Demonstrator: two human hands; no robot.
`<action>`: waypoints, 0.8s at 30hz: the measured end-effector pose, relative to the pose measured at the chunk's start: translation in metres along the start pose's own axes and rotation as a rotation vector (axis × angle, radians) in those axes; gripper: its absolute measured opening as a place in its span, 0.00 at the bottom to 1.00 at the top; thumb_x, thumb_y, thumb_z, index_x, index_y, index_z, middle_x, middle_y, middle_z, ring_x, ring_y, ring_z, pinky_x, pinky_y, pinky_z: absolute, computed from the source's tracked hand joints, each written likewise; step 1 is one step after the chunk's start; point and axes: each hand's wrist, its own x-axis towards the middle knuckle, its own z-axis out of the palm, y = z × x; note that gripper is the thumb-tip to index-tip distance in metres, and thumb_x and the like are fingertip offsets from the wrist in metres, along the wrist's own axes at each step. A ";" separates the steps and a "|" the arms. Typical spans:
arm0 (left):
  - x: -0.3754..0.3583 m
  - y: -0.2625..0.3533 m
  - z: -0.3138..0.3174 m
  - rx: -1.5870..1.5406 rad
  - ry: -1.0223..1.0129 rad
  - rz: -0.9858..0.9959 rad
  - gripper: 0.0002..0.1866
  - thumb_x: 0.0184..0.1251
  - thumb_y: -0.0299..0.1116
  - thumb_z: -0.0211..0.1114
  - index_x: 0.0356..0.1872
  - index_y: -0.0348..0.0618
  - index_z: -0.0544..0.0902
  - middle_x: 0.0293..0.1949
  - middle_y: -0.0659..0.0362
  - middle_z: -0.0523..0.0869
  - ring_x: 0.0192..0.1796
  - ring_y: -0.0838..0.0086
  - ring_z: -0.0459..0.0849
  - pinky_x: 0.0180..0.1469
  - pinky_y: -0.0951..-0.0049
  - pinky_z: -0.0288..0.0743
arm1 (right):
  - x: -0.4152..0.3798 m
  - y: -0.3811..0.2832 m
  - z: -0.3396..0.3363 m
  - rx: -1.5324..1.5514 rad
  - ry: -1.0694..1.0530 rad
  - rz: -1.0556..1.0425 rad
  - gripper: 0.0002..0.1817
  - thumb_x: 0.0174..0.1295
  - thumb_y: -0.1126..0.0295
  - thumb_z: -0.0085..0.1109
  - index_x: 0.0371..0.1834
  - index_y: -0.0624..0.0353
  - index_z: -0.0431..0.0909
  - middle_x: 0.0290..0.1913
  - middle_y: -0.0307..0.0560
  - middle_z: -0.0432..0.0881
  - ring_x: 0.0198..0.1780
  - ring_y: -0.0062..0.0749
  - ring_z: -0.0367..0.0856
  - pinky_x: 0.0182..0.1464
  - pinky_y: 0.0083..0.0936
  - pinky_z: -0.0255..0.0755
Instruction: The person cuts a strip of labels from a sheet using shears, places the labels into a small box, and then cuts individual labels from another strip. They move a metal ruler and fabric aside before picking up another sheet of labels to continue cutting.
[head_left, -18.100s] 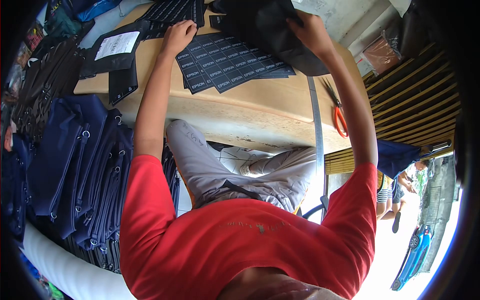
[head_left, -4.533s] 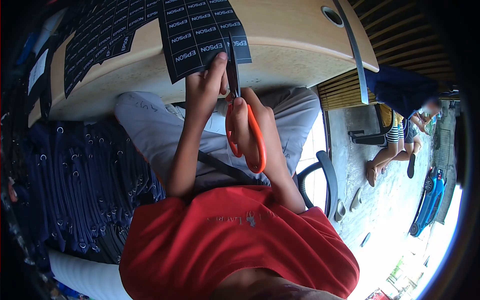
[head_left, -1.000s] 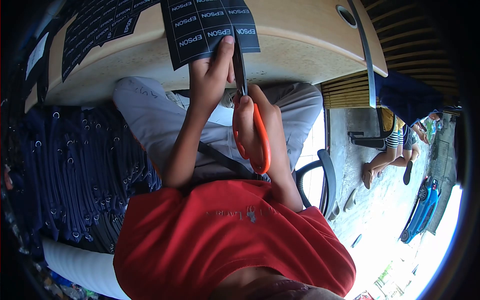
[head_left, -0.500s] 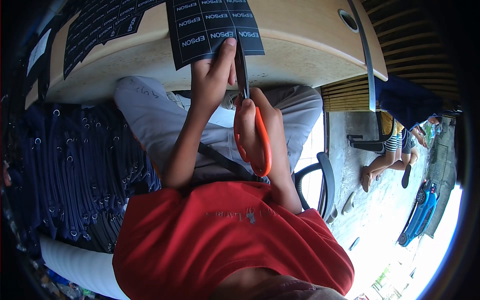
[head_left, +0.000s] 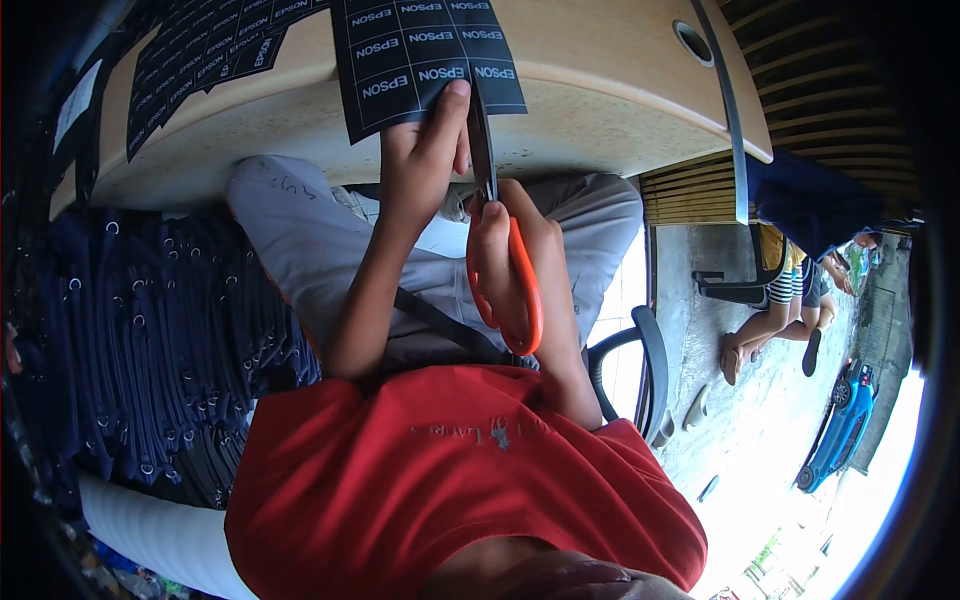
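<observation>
A black sheet printed with rows of white EPSON labels [head_left: 405,55] hangs over the table's near edge. My left hand [head_left: 425,160] pinches its lower border, thumb on top and fingers underneath. In my right hand [head_left: 510,250] are orange-handled scissors [head_left: 524,300], my fingers wrapped through the loops. The scissor blades point away from me and meet the sheet's lower edge just right of my left thumb, in line with a gap between two labels. How far the blades are parted is hard to make out.
More black EPSON sheets [head_left: 205,60] lie on the wooden table [head_left: 600,60] at the left. Many dark blue straps with metal rings [head_left: 150,330] hang at my left. A chair armrest [head_left: 650,370] is at my right. Another person's legs [head_left: 775,325] show farther right.
Almost nothing differs. The sheet's label column right of the blades looks slightly shifted, and both hands stay nearly in place, with the scissors a touch lower.
</observation>
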 end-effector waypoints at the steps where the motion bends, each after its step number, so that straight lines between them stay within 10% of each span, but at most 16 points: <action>1: 0.000 0.001 0.000 0.000 -0.001 0.000 0.18 0.77 0.39 0.56 0.24 0.44 0.75 0.13 0.67 0.70 0.15 0.85 0.66 0.19 0.80 0.58 | 0.000 0.000 0.000 0.006 0.000 -0.004 0.11 0.68 0.69 0.47 0.36 0.68 0.72 0.14 0.64 0.71 0.21 0.64 0.76 0.26 0.45 0.68; 24: 0.001 -0.002 -0.002 -0.001 -0.039 -0.055 0.17 0.77 0.42 0.57 0.26 0.45 0.75 0.14 0.68 0.70 0.15 0.86 0.66 0.19 0.81 0.57 | 0.000 -0.001 -0.002 -0.004 -0.001 0.015 0.11 0.68 0.69 0.48 0.32 0.67 0.69 0.14 0.63 0.69 0.20 0.64 0.74 0.25 0.44 0.67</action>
